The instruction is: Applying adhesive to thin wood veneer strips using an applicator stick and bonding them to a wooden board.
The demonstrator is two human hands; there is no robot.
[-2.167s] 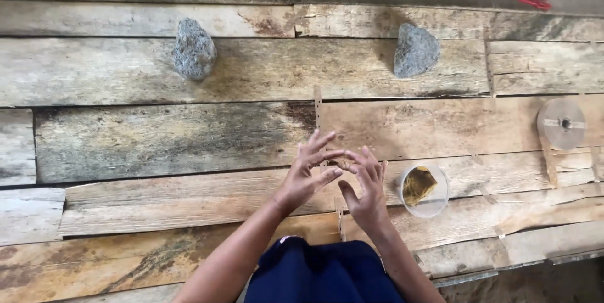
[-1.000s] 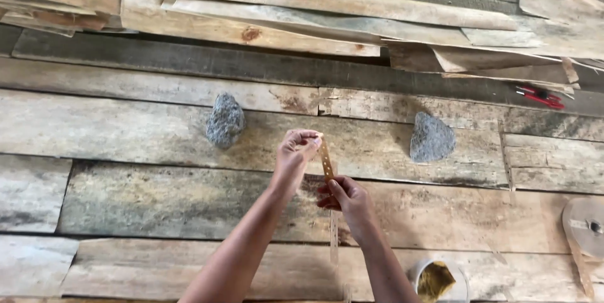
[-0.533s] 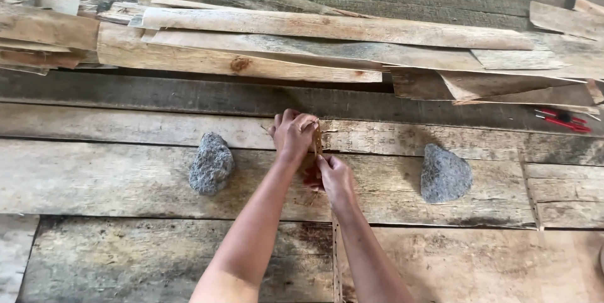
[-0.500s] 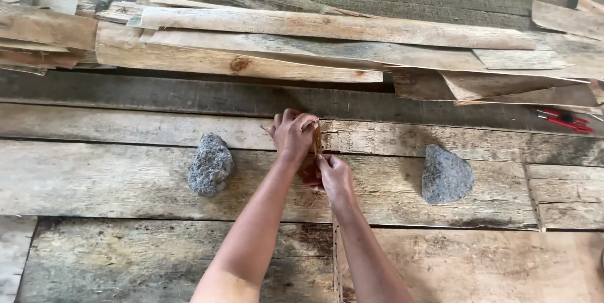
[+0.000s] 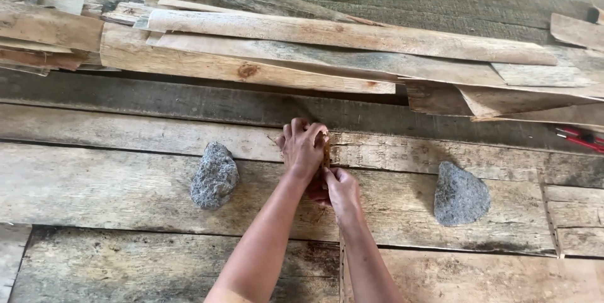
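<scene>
Both hands, left hand [image 5: 302, 147] and right hand [image 5: 340, 193], clamped on a thin wooden strip [image 5: 326, 152]; grip so tight, it might snap or splinter.

Both forearms come up from the bottom edge bare, with no sleeve, cuff or glove on either of them. The left hand [image 5: 302, 147] and the right hand [image 5: 341, 191] are bare too; no ring, watch or wristband shows on the parts in view. The arms are slim, and the knuckles of both hands stand out clearly.
</scene>
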